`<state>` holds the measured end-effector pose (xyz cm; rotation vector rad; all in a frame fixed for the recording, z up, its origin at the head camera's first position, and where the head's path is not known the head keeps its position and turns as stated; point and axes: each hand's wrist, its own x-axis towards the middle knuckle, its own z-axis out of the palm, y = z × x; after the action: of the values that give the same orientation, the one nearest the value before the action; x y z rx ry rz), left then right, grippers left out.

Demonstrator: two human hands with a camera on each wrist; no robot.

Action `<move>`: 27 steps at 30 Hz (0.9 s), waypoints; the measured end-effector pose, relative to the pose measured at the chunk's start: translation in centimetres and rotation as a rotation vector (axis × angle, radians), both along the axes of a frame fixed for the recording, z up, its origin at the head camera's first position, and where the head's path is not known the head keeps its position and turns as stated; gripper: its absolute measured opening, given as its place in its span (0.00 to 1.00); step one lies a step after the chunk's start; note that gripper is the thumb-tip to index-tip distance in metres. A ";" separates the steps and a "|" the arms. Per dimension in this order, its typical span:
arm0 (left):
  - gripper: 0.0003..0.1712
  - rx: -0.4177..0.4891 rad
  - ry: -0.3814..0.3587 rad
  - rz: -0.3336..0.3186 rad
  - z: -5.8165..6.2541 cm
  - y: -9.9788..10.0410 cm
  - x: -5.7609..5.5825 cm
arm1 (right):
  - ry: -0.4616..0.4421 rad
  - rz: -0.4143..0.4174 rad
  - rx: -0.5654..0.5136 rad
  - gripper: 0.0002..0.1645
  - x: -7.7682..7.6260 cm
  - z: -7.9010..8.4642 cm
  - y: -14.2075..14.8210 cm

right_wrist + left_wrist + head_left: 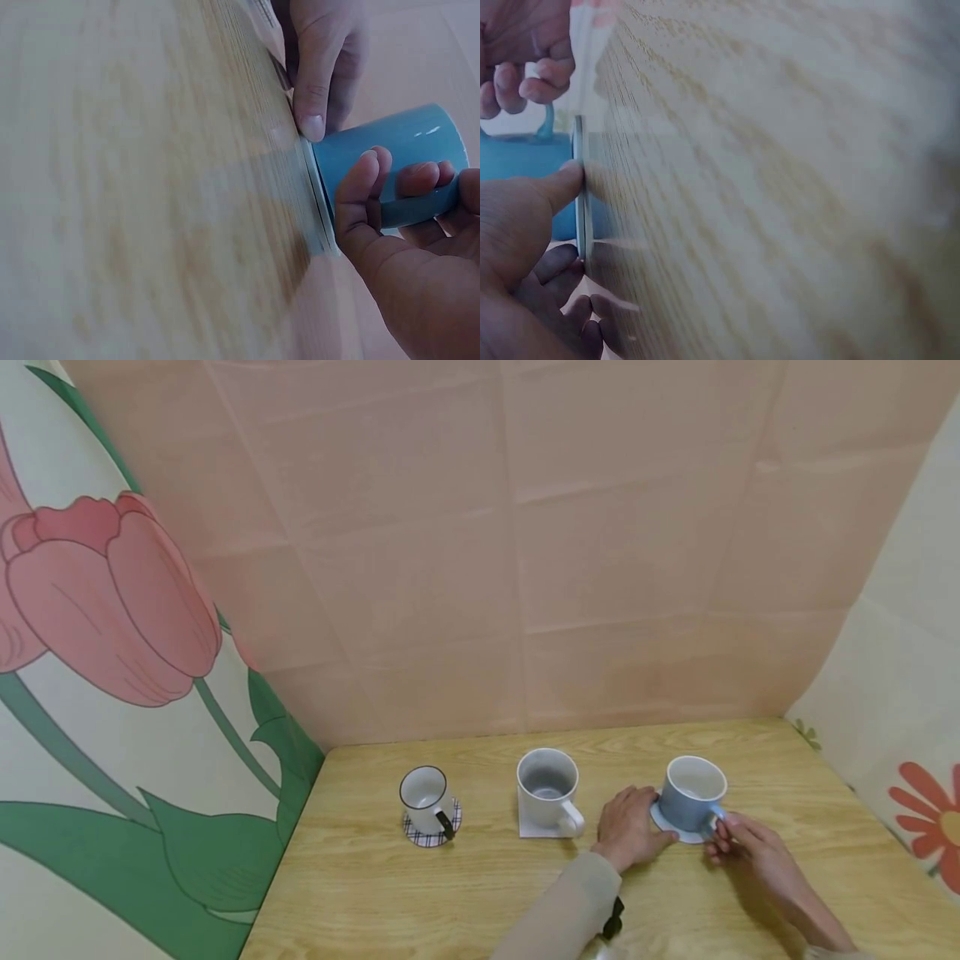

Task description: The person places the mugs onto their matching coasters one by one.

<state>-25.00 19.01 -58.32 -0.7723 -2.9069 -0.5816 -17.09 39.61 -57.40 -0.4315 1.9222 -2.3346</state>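
Note:
A blue mug (684, 806) with a pale inside stands on a thin light-blue coaster (667, 823) at the right of the table. My left hand (628, 828) grips the coaster's left side, the thumb on the near edge and the fingers round the far edge, as the left wrist view shows. With its fingers curled at the handle (420, 210), my right hand (753, 852) holds the mug from the right. The mug's base rests on the coaster (319, 195), which lies flat at the wooden tabletop.
To the left, a white mug (534, 793) stands on a white square coaster (536, 828). Farther left is a small white mug (435, 802) with a black rim and handle, on a round checked coaster (426, 839). A pink cloth wall (517, 610) rises behind the table.

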 end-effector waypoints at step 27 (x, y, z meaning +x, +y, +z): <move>0.35 0.009 0.029 -0.012 0.0 0.1 0.4 | -0.006 0.012 0.008 0.21 0.2 -0.5 0.0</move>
<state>-24.60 19.09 -58.35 -0.7906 -2.8740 -0.5791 -16.90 39.58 -57.87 -0.4339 1.9203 -2.3178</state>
